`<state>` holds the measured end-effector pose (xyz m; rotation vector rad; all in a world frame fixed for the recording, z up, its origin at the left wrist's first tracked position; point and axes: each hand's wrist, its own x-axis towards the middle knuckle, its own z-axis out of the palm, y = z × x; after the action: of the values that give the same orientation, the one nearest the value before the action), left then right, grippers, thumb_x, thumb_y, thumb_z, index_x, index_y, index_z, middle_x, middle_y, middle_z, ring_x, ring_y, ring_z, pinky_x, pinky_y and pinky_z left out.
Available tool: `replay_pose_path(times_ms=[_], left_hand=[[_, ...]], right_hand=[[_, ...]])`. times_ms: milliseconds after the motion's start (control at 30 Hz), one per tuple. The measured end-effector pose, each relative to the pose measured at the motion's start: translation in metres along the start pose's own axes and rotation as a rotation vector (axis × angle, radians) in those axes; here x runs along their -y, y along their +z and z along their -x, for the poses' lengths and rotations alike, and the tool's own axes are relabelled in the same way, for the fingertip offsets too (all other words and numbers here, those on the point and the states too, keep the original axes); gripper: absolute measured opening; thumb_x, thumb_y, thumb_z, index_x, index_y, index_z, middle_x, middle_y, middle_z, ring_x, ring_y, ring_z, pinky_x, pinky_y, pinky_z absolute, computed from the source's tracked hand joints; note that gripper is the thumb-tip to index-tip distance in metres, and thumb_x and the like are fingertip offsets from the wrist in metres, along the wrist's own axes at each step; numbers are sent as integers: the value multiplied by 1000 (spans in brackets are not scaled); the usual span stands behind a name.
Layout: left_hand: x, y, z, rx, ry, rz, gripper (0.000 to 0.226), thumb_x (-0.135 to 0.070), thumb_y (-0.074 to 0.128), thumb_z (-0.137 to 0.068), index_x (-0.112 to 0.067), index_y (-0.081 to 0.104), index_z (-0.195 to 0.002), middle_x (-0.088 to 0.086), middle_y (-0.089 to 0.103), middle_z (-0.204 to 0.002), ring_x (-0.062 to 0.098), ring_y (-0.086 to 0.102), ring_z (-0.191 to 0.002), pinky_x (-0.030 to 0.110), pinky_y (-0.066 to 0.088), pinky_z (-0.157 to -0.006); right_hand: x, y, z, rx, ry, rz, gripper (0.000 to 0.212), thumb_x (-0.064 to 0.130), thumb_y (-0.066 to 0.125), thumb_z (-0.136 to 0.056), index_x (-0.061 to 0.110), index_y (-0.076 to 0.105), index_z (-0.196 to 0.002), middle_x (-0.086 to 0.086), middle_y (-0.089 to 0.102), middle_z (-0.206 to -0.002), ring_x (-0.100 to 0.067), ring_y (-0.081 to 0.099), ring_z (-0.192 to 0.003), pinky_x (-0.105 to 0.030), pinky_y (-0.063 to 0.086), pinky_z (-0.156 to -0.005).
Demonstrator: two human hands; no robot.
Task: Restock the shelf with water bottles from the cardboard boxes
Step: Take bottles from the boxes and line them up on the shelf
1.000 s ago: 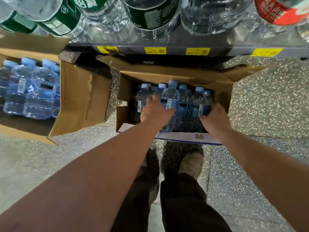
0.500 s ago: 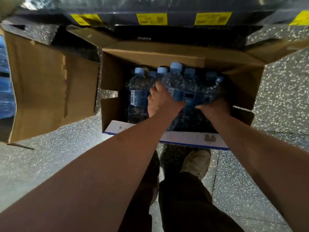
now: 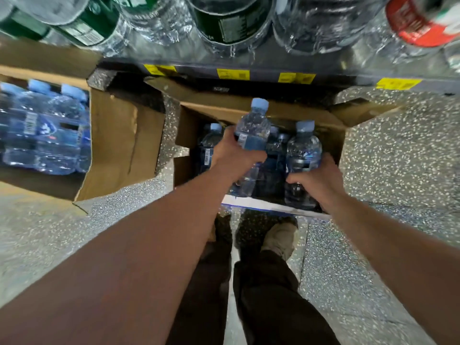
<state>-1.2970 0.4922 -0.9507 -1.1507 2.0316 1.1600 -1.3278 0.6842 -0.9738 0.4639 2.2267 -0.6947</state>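
a grey speckled floor [image 3: 398,158] is seen from above. dark trousers [image 3: 268,307] and a tan shoe [image 3: 280,236] are shown on it at bottom centre. yellow price tags [image 3: 232,74] are set in a row near the top, with large green-labelled bottles [image 3: 224,23] and one red-labelled bottle [image 3: 413,23] seen above them.

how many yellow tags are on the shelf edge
4, in a row along the shelf edge: far-left tag, centre-left tag, centre-right tag, far-right tag. More may sit beyond the frame.
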Motion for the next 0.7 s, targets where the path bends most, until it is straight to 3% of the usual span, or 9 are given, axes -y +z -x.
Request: replay_pose_path(times_ms=[167,267,333,400,500,600,700], left_hand=[[-4,-30,37,-5,-9,96,91,-47,81,-55,-35,37,-133,-12,60,-92,16,60,-88,26,46,-73],[1,-48,60,28,0,153,95,-44,82,-59,-32,35,-140,-9,58,-111,17,57,-98,29,48,-76],[3,-62,75,73,-7,242,91,-39,83,-63,-27,36,-140,-5,56,-117,19,57,-102,31,49,-74],[1,-79,92,100,-6,368,70,-27,83,-67,-23,46,-126,-2,62,-109,21,60,-100,34,53,-73],[-4,-110,119,131,-4,482,56,-16,80,-72,-18,47,-117,2,60,-98,18,62,-84,29,55,-63],[-10,-149,146,155,20,517,54,-12,78,-74,-11,46,-118,4,58,-97,13,58,-73,22,49,-47],[-14,-193,177,174,68,543,58,-13,80,-70,-3,53,-120,15,63,-109,24,64,-84,29,55,-57]], right_hand=[[26,-21,34,-35,-48,-105,68,32,84,-50,21,53,-109,3,59,-93,-17,56,-79,-26,40,-67],[44,-30,57,-50,-43,-174,63,34,83,-52,24,56,-108,7,59,-85,-2,52,-67,-19,34,-54],[55,-33,76,-37,-20,-254,58,33,82,-52,22,60,-105,7,63,-84,-9,58,-72,-20,41,-60],[64,-33,100,-20,8,-358,47,26,81,-54,22,62,-96,2,67,-85,-22,64,-80,-30,50,-71],[80,-36,143,40,12,-507,31,9,78,-62,22,63,-87,-5,69,-85,-27,66,-80,-42,55,-75],[101,-40,188,76,6,-590,39,7,74,-67,15,63,-103,-11,68,-87,-26,64,-72,-39,55,-69],[130,-49,231,81,-30,-667,44,5,71,-71,6,58,-113,-15,66,-97,-28,62,-81,-39,52,-73]])
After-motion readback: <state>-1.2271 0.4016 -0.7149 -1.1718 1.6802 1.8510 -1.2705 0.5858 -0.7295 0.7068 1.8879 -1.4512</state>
